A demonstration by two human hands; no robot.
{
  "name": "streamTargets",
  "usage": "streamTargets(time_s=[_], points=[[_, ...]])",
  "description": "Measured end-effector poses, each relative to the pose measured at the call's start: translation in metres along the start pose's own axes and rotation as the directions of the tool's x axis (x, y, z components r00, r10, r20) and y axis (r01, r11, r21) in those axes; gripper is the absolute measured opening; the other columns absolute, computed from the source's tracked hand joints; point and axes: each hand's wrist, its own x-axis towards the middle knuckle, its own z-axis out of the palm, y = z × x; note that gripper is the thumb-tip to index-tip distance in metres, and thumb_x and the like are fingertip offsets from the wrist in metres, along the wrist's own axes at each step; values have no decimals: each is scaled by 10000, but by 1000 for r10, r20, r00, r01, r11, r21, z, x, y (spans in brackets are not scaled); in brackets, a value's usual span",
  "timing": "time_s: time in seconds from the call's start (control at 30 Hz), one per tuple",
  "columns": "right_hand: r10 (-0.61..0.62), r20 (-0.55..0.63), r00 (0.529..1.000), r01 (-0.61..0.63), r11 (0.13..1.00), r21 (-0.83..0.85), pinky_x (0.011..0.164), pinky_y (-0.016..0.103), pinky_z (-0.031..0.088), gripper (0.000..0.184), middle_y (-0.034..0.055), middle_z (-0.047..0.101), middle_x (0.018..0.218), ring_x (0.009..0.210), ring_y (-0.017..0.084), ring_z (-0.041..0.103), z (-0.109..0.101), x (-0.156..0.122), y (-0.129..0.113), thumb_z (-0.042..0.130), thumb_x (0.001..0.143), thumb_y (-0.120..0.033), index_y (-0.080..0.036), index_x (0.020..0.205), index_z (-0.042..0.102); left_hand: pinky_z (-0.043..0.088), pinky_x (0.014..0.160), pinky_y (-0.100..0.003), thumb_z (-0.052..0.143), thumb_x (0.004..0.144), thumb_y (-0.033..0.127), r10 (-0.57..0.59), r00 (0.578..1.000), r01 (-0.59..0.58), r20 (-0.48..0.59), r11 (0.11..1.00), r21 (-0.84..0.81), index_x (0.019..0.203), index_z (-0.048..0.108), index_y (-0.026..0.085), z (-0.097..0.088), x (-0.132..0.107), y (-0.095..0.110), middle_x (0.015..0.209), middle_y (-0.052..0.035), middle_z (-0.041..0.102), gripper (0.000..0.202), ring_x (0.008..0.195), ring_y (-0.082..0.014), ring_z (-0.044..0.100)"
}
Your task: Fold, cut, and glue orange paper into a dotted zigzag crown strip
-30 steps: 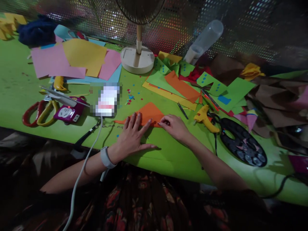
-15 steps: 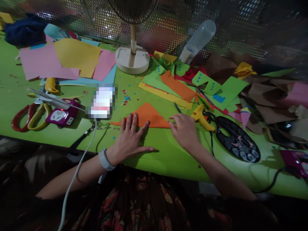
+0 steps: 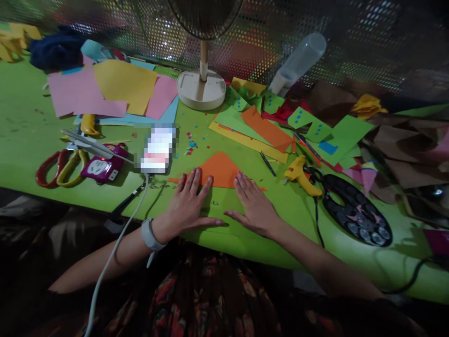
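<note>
Folded orange paper [image 3: 220, 169], triangular with its peak pointing away from me, lies flat on the green table [image 3: 224, 248]. The fingers of my left hand [image 3: 186, 202] rest spread on its left part, thumb stretched to the right. On its right part lie the fingers of my right hand [image 3: 255, 203], flat, thumb pointing left. Neither hand grips anything. Just beyond my right hand are a pair of dark tweezers [image 3: 268, 164] and a yellow glue gun [image 3: 301, 177].
A lit phone [image 3: 158, 149] with a white cable [image 3: 121, 238], a purple power adapter [image 3: 104, 167] and scissors [image 3: 63, 166] lie at left. Behind stand a fan [image 3: 201, 91], coloured sheets [image 3: 87, 91] and paper scraps [image 3: 266, 128]. A black palette [image 3: 356, 206] lies at right.
My right hand has moved left and come down flat on the right part of the orange paper. My left hand stays on the paper. The view has shifted slightly.
</note>
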Motion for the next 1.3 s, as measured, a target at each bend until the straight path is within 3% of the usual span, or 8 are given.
streamTargets(time_s=[0.43,0.6,0.73,0.9,1.0,1.1,1.23,1.3], points=[[130,-69,989,-136,987,-88,1227,515,153,941,189,130,1627,1514,299,91,4,-35,35,266,919,-722,-65,1574,109,168,1199,-542,370,712,909,-60,995,65,-78,996,66,1525,201,-10,-7,-32,-29,1538,-314,307,1239,1468,-392,251],[155,-77,985,-163,981,-106,1201,540,225,839,222,288,1578,1483,325,247,-7,-29,31,260,959,-659,-32,1513,324,202,1190,-540,281,764,890,-118,991,121,-58,990,66,1471,332,-44,-12,-28,-26,1506,-325,361,1173,1449,-400,295],[71,-223,972,-98,989,-110,1145,547,305,573,220,517,1433,1369,334,437,-23,-6,15,376,1005,-472,-70,1388,518,190,1195,-540,276,779,875,-112,989,120,-97,990,70,1445,371,-60,-21,-15,-19,1494,-329,379,1152,1451,-402,287],[3,-193,981,-1,1000,10,861,429,481,153,122,674,1011,969,265,600,-29,24,2,607,928,-302,-169,963,673,330,1125,-509,398,893,712,-50,972,42,-231,998,-39,1411,471,116,-37,-5,-8,1488,-212,456,793,1385,-340,417],[109,-190,976,-64,971,229,757,359,474,157,67,648,884,843,210,587,-32,28,5,630,912,-303,-188,806,632,500,887,-397,466,935,577,-96,978,47,-183,966,-256,1061,683,172,-42,-4,-6,1084,-127,708,476,1001,-263,657],[260,-215,941,-116,849,516,697,320,478,194,39,643,841,765,174,591,-40,23,4,657,881,-353,-196,774,622,504,672,-312,516,917,552,-201,979,185,40,782,-595,836,710,170,-42,4,-7,730,-59,693,436,700,-197,655],[311,-277,909,-36,723,690,694,314,503,209,31,648,819,742,164,600,-47,20,-16,681,852,-386,-200,772,629,540,768,-324,617,858,540,-210,942,304,263,197,-932,1106,684,191,-36,32,-3,987,-93,737,434,911,-218,680],[252,-329,910,35,745,666,693,318,505,212,29,641,806,725,161,590,-49,21,-27,664,867,-385,-203,764,629,547,806,-324,656,834,519,-257,928,276,271,-20,-961,1017,692,179,-35,49,0,1021,-92,726,388,910,-192,671]])
